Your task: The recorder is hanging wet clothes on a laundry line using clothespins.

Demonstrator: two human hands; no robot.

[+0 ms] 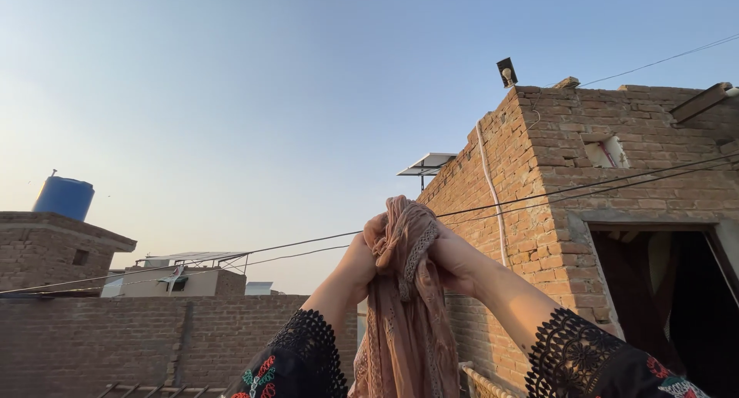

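Both hands, left hand (359, 261) and right hand (453, 259), clutch bunched pink cloth (406, 306) (fingers closed) at the line (231, 255)

The pink cloth (406, 306) runs off the bottom edge.

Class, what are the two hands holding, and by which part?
Both the left hand and right hand grip a pinkish-brown lace-trimmed cloth at its bunched top.
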